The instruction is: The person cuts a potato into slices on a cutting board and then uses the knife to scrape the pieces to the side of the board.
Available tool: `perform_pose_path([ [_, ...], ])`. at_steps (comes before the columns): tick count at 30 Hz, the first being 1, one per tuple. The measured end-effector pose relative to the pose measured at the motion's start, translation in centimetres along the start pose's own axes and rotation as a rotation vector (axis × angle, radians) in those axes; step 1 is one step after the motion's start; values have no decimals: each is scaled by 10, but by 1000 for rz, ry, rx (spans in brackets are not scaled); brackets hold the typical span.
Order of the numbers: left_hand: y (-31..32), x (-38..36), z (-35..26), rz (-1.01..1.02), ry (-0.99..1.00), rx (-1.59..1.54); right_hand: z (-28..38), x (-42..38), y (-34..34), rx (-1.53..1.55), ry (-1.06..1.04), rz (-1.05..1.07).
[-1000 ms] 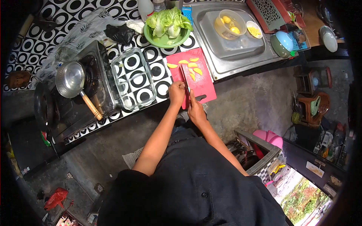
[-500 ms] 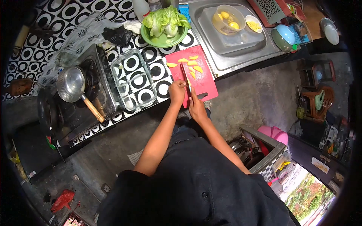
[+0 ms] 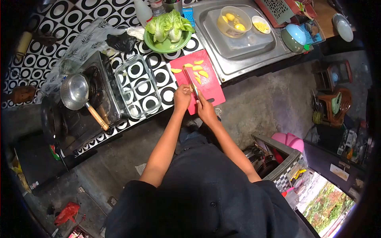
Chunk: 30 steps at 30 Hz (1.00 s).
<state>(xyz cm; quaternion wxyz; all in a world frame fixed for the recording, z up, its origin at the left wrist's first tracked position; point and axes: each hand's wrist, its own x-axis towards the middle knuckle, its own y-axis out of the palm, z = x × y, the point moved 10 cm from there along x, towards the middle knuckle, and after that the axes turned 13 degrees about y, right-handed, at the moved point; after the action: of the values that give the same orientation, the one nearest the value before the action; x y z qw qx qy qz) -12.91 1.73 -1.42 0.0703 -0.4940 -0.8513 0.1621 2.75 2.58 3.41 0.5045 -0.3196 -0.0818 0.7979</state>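
Note:
My right hand is closed around the handle of a knife, whose long blade points away from me over the red cutting board. Beside the blade, my left hand has its fingers curled and pressed together; whatever they pinch is hidden or too small to name. Several yellow wedges lie on the far half of the board, on both sides of the knife tip. One yellow wedge rests by the board's left edge.
Left of the board stands a glass dish, then a stove with a wooden-handled saucepan. Behind is a green bowl of leafy cabbage. On the steel sink are a plastic tub of yellow pieces and a small white bowl.
The whole view has shifted slightly. The knife blade now leans further left and shows more of its flat side. Both hands stay close together at the near part of the board.

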Motion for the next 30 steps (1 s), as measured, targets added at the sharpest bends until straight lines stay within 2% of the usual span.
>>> perform_pose_path([
  [2, -4, -2, -15, 5, 21, 50, 7, 5, -1, 5, 12, 18],
  [6, -3, -2, -5, -25, 35, 71, 17, 20, -3, 33, 29, 80],
  [9, -3, -3, -11, -88, 42, 98, 17, 24, -10, -70, 52, 112],
  [12, -7, -5, -23, -160, 113, 217, 20, 22, -30, -33, 182, 221],
  [14, -12, -7, -31, -233, 228, 358, 19, 31, -46, 58, -91, 113],
  [15, -12, -6, -27, -237, 197, 364, 32, 27, -61, 107, -227, 57],
  [18, -17, -5, -19, -239, 81, 386, 17, 34, -86, 84, -131, 119],
  [23, -14, -4, -37, -218, 136, 404, -1, 49, -113, 35, -319, 78],
  [24, -13, -4, -37, -199, 133, 419, -1, 50, -113, 8, -237, 152],
  [30, -6, 1, -38, -162, 105, 434, -3, 48, -109, 7, -248, 305],
])
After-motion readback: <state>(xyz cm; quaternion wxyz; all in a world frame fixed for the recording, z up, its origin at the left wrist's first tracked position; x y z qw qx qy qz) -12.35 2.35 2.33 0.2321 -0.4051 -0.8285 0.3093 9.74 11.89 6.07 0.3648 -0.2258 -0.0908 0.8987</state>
